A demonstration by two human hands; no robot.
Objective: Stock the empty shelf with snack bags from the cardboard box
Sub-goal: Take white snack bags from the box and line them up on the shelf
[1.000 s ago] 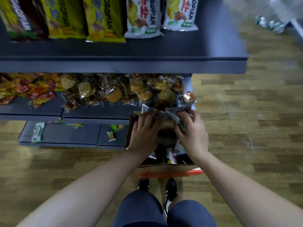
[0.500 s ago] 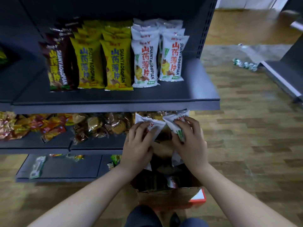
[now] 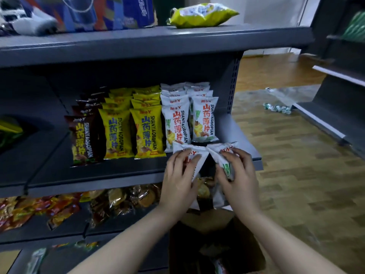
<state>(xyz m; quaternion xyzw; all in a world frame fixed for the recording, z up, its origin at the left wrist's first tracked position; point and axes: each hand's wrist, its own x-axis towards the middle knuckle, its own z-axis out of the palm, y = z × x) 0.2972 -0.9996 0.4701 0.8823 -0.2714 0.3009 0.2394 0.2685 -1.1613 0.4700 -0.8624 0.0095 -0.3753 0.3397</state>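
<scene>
While I watch the head view, my left hand (image 3: 178,175) grips one white crinkled snack bag (image 3: 194,155) and my right hand (image 3: 238,173) grips another white snack bag (image 3: 224,158), both at the front edge of the dark grey metal shelf (image 3: 244,139), above the open brown cardboard box (image 3: 215,246).

Glossy plastic snack bags (image 3: 178,125), matt metal shelf (image 3: 118,171)

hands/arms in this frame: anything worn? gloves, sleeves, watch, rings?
Nothing worn that shows. The left hand and right hand are bare, no gloves, and no rings visible on the fingers. Both forearms are bare down to the bottom edge of the picture: no sleeves, watch or bands in view. Short, unpainted nails.
</scene>
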